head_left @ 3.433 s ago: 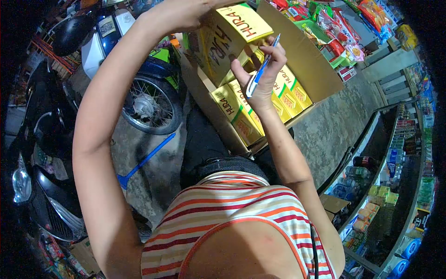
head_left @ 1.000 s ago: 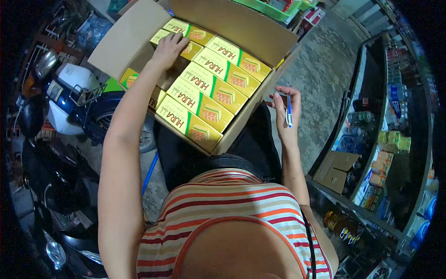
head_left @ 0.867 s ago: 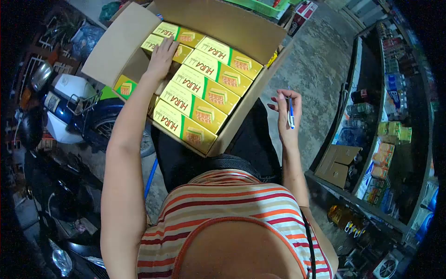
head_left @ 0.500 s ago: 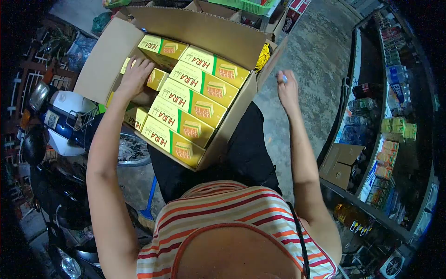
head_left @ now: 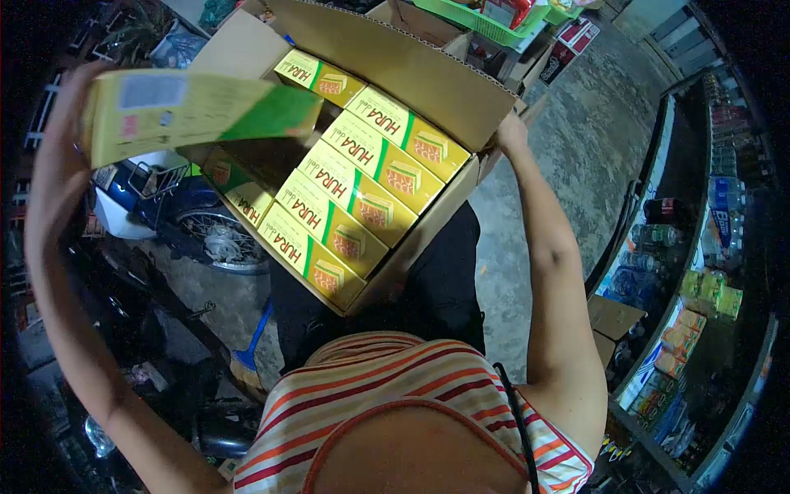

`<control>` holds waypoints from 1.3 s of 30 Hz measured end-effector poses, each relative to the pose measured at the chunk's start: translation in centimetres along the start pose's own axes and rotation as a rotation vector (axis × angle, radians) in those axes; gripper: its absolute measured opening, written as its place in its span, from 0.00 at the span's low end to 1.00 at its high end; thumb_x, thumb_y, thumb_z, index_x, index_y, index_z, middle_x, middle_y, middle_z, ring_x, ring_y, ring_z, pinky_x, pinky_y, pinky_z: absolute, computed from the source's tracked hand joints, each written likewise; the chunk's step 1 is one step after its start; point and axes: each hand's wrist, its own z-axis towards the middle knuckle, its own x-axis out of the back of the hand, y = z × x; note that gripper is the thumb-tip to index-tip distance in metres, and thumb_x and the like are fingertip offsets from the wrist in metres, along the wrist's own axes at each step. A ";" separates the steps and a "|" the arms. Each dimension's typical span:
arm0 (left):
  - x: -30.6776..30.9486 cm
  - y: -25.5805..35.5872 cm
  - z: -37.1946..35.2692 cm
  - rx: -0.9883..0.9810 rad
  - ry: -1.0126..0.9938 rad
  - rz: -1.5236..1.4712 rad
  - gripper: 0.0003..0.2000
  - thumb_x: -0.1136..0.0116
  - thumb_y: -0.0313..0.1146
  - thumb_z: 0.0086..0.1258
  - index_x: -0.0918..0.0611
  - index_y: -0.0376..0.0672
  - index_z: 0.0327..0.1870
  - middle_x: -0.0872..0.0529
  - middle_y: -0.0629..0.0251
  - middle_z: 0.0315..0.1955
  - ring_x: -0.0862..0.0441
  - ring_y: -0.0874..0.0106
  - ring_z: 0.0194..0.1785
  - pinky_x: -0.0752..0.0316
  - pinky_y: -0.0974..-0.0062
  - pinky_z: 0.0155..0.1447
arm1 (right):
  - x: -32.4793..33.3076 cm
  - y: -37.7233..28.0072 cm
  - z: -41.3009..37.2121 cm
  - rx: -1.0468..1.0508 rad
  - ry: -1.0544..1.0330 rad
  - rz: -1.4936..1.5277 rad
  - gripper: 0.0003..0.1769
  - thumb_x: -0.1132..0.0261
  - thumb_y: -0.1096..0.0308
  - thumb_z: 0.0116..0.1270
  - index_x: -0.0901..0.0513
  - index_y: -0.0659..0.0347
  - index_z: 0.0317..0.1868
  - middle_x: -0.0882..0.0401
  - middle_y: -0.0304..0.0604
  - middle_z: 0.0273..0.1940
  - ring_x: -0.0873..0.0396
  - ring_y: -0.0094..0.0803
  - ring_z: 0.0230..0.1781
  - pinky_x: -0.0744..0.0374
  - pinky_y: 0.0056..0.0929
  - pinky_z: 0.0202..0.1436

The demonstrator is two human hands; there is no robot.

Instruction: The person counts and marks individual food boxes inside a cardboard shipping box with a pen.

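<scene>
My left hand (head_left: pixel 76 111), smeared by motion, grips the end of a yellow and green cake box (head_left: pixel 185 115) and holds it above the left side of a large open carton (head_left: pixel 387 45). A barcode shows on the raised box. Inside the carton, several more HURA deli cake boxes (head_left: pixel 317 202) are stacked in rows, with a dark gap at the left. My right hand (head_left: pixel 512 133) is closed on the carton's right corner by the flap; its fingers are partly hidden.
Shelves with bottles (head_left: pixel 728 198) and small packs run along the right. A motorbike (head_left: pixel 123 214) stands at the left, near a blue-handled broom (head_left: pixel 255 337). Behind the carton is a green basket (head_left: pixel 494 20).
My left hand has lifted a cake box out of the carton and swung left with it. My right hand has come in from the right onto the carton's corner.
</scene>
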 end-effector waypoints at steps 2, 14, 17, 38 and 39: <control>5.0 1.0 -0.6 -0.162 -0.143 -0.178 0.45 0.30 0.44 0.58 0.44 0.50 0.75 0.32 0.54 0.65 0.31 0.62 0.66 0.32 0.57 0.67 | 2.3 0.8 0.8 0.001 0.154 0.195 0.11 0.37 0.64 0.63 0.15 0.59 0.41 0.18 0.51 0.40 0.16 0.46 0.40 0.20 0.41 0.43; -9.2 0.2 -16.2 0.895 0.322 -1.667 0.20 0.38 0.35 0.66 0.23 0.37 0.57 0.15 0.59 0.48 0.16 0.67 0.49 0.21 0.67 0.54 | 27.0 -5.1 -5.7 0.067 0.315 1.174 0.11 0.36 0.62 0.70 0.18 0.60 0.46 0.18 0.32 0.33 0.28 0.17 0.27 0.32 0.19 0.32; -16.0 3.9 -18.1 0.961 0.210 -1.998 0.17 0.38 0.35 0.66 0.22 0.39 0.54 0.15 0.58 0.46 0.15 0.65 0.46 0.19 0.66 0.52 | 29.1 -8.1 -9.9 0.111 0.314 1.110 0.11 0.37 0.62 0.71 0.18 0.60 0.47 0.22 0.30 0.31 0.31 0.16 0.25 0.35 0.18 0.29; -19.4 8.4 -19.1 0.612 0.437 -0.705 0.49 0.25 0.44 0.54 0.46 0.34 0.70 0.36 0.48 0.65 0.37 0.60 0.69 0.37 0.59 0.69 | 26.9 -25.2 -15.5 0.601 -0.148 0.902 0.10 0.37 0.68 0.68 0.17 0.63 0.45 0.17 0.35 0.37 0.22 0.19 0.37 0.24 0.22 0.44; -18.3 9.4 -17.8 0.489 0.437 -0.905 0.52 0.23 0.45 0.51 0.47 0.34 0.71 0.38 0.47 0.67 0.41 0.59 0.72 0.40 0.56 0.71 | 26.7 -26.3 -15.4 0.688 -0.171 0.939 0.09 0.37 0.74 0.66 0.17 0.63 0.46 0.17 0.35 0.39 0.21 0.18 0.39 0.23 0.21 0.45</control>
